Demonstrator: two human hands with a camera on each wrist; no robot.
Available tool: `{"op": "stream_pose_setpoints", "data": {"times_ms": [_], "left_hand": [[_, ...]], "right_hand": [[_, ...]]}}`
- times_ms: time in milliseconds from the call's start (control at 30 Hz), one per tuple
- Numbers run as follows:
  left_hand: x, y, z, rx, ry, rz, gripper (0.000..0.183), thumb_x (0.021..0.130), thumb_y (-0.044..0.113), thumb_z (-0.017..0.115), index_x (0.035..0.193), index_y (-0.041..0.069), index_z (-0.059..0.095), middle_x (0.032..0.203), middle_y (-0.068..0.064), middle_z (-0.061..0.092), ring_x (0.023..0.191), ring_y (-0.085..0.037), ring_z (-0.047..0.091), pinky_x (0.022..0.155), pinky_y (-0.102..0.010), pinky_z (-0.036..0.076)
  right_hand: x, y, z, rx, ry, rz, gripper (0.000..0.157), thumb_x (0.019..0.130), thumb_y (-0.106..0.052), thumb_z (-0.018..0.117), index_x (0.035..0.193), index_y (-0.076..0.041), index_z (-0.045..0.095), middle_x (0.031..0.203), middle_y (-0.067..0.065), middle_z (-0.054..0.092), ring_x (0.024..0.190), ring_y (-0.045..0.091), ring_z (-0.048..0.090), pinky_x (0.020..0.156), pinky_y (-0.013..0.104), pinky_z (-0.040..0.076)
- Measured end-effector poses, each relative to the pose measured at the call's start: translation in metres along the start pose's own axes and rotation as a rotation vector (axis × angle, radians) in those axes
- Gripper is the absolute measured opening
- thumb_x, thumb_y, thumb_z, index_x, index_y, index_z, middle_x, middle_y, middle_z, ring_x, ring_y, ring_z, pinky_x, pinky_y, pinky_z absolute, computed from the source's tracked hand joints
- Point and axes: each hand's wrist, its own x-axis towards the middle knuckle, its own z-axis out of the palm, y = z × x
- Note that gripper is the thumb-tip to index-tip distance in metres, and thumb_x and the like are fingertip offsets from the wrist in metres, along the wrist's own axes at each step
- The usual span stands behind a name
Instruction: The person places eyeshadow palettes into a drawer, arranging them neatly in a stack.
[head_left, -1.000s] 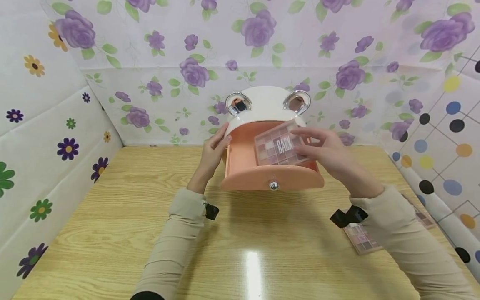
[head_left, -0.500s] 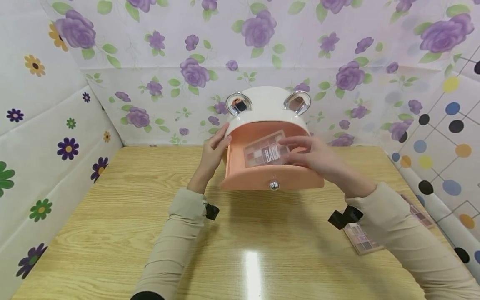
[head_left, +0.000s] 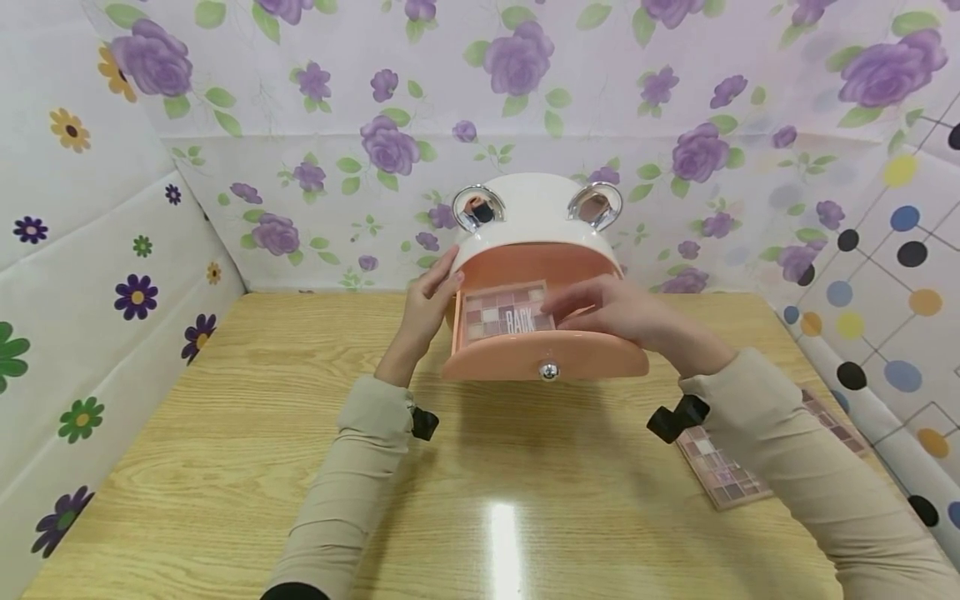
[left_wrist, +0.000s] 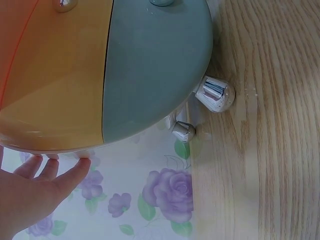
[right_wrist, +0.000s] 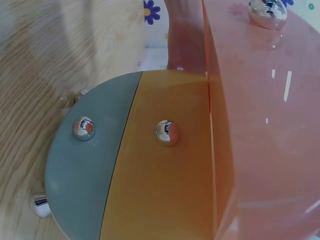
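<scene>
A frog-shaped cabinet (head_left: 536,208), white on top with chrome-ringed eyes, has its upper pink drawer (head_left: 498,360) pulled out. In the drawer's left part lies an eyeshadow palette (head_left: 495,313) with a clear lid reading "BACK". My right hand (head_left: 618,312) reaches into the drawer and pinches the palette's right edge; its thumb is partly hidden. My left hand (head_left: 426,312) rests on the cabinet's left side, with the fingers stretched along it. The left wrist view shows those fingertips (left_wrist: 82,164) touching the side. The right wrist view shows the pink drawer front (right_wrist: 270,120), not the hand.
Below the pink drawer are a closed orange drawer (right_wrist: 155,185) and a closed grey-green drawer (right_wrist: 82,170) with chrome knobs. A second palette (head_left: 723,475) and a third palette (head_left: 832,421) lie at the right of the wooden table (head_left: 247,467). Flowered cloth stands behind.
My right hand has moved left and down into the drawer, carrying the eyeshadow palette from a tilted position to lie nearly flat at the left. My left hand has stayed in place.
</scene>
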Motion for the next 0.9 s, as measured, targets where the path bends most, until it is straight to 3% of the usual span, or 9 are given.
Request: {"op": "stream_pose_setpoints", "data": {"times_ms": [133, 433, 600, 900], "left_hand": [[0.0, 0.0, 0.0, 0.005, 0.004, 0.008, 0.048, 0.093, 0.009, 0.047, 0.139, 0.001, 0.035, 0.145, -0.013, 0.029, 0.132, -0.02, 0.028, 0.105, -0.029, 0.028], [0.001, -0.001, 0.0, 0.006, 0.003, 0.018, 0.048, 0.093, 0.008, 0.047, 0.138, 0.001, 0.035, 0.145, -0.013, 0.029, 0.132, -0.02, 0.027, 0.105, -0.03, 0.029], [0.001, -0.001, -0.001, 0.01, 0.003, 0.01, 0.048, 0.093, 0.01, 0.048, 0.139, 0.002, 0.035, 0.145, -0.012, 0.029, 0.133, -0.018, 0.026, 0.105, -0.029, 0.028], [0.001, -0.001, -0.001, 0.013, -0.002, 0.001, 0.049, 0.093, 0.01, 0.047, 0.139, 0.003, 0.034, 0.146, -0.012, 0.028, 0.134, -0.018, 0.024, 0.106, -0.029, 0.027]], "right_hand": [[0.001, 0.001, -0.001, -0.004, -0.017, 0.008, 0.027, 0.086, -0.013, 0.061, 0.111, -0.004, 0.065, 0.105, 0.007, 0.065, 0.094, 0.017, 0.058, 0.079, 0.029, 0.047], [-0.01, 0.003, -0.012, 0.207, -0.008, -0.02, 0.036, 0.09, -0.012, 0.056, 0.121, 0.006, 0.052, 0.114, 0.019, 0.059, 0.095, 0.024, 0.063, 0.082, 0.034, 0.05], [-0.025, 0.009, -0.02, 0.233, 0.024, -0.064, 0.041, 0.091, -0.015, 0.056, 0.125, 0.005, 0.048, 0.114, 0.016, 0.06, 0.096, 0.027, 0.062, 0.083, 0.035, 0.05], [-0.048, 0.025, -0.031, 0.215, 0.012, -0.125, 0.041, 0.093, -0.013, 0.052, 0.13, 0.005, 0.043, 0.112, 0.017, 0.061, 0.094, 0.026, 0.062, 0.08, 0.035, 0.051]]}}
